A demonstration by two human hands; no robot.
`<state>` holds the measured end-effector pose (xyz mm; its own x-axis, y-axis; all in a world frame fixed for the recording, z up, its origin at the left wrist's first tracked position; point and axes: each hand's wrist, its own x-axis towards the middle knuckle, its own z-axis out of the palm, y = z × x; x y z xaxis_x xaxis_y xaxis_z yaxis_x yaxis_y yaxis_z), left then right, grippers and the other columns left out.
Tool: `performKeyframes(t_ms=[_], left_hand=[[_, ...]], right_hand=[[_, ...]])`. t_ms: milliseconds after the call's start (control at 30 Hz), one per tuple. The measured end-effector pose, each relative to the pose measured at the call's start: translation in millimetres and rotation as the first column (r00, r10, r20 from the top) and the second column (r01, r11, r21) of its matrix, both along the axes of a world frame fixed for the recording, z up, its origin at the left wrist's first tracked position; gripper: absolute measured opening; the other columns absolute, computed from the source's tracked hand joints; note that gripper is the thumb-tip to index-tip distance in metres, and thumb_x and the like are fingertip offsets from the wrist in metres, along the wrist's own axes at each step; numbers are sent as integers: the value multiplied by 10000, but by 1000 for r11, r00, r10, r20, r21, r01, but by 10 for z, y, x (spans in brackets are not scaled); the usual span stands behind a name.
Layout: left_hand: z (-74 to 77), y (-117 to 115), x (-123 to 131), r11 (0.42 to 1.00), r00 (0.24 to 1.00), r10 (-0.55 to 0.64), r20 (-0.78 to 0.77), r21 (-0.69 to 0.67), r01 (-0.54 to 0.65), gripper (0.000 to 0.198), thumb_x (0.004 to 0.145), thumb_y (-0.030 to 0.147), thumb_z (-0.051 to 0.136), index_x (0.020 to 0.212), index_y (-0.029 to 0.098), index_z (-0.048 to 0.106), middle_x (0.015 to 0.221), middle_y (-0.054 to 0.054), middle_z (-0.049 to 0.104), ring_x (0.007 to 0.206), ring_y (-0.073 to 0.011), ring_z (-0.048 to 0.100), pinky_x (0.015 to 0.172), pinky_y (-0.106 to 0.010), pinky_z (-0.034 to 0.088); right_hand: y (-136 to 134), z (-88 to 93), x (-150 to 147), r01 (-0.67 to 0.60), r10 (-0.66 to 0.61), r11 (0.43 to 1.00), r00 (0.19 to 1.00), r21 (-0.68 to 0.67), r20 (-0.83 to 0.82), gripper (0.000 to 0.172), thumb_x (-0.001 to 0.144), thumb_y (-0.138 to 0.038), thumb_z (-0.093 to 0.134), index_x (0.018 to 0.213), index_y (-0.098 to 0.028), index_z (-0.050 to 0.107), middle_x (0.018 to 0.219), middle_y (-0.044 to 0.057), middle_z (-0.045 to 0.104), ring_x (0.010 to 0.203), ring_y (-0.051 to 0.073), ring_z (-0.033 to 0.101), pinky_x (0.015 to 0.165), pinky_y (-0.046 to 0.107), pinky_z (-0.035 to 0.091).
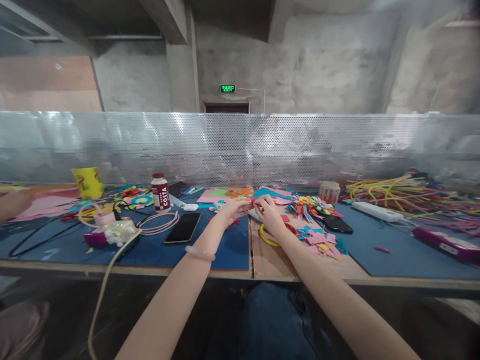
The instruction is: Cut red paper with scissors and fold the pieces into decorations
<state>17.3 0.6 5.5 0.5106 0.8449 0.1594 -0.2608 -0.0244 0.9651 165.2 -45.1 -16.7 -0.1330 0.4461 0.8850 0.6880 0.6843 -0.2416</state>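
Over the middle of the table, my left hand [235,208] and my right hand [267,211] meet at the fingertips. Both are closed in a pinch around a small red piece [253,199], probably paper; its shape is mostly hidden by the fingers. Red paper scraps [233,224] lie under my left hand. A yellow ring-shaped thing [268,237], perhaps a scissors handle or tape roll, sits below my right hand. Right of it are pink paper pieces [323,239] and a pile of colourful paper-strip flowers [308,206]. Coloured paper sheets [221,195] lie behind my hands.
A black phone [183,228], a dark red bottle [160,193], a power strip [112,233] with cables and a yellow roll [88,183] stand left. Rightward are another phone [337,224], coloured stems [382,195] and a purple box [446,244]. A perforated metal screen [210,145] closes the back. Another person's hand [17,202] shows far left.
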Motion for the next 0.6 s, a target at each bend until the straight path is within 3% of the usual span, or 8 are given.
performKeyframes(t_ms=[233, 400, 600], left_hand=[[3, -29, 2, 999, 1000, 21, -6, 33, -21, 227, 610, 214, 666, 821, 143, 625, 913, -100, 645, 892, -189, 594, 753, -294, 443], [25, -68, -2, 999, 999, 21, -35, 47, -19, 249, 628, 228, 655, 857, 140, 616, 990, -114, 628, 934, -198, 582, 750, -278, 442], [16, -74, 22, 997, 998, 31, -46, 75, -28, 303, 615, 254, 681, 887, 146, 603, 980, -110, 632, 913, -182, 589, 790, -280, 422]], right_hand=[[15, 24, -34, -88, 55, 989, 966, -121, -251, 165, 805, -319, 443, 779, -171, 513, 850, 54, 484, 721, 135, 507, 587, 254, 451], [32, 5, -40, -181, 64, 955, 899, -234, -434, 279, 770, -381, 487, 940, -160, 490, 880, 57, 550, 713, 136, 534, 598, 267, 461], [94, -30, 37, -222, 84, 933, 900, -285, -427, 322, 754, -441, 484, 870, -158, 584, 894, 67, 586, 726, 143, 556, 595, 265, 468]])
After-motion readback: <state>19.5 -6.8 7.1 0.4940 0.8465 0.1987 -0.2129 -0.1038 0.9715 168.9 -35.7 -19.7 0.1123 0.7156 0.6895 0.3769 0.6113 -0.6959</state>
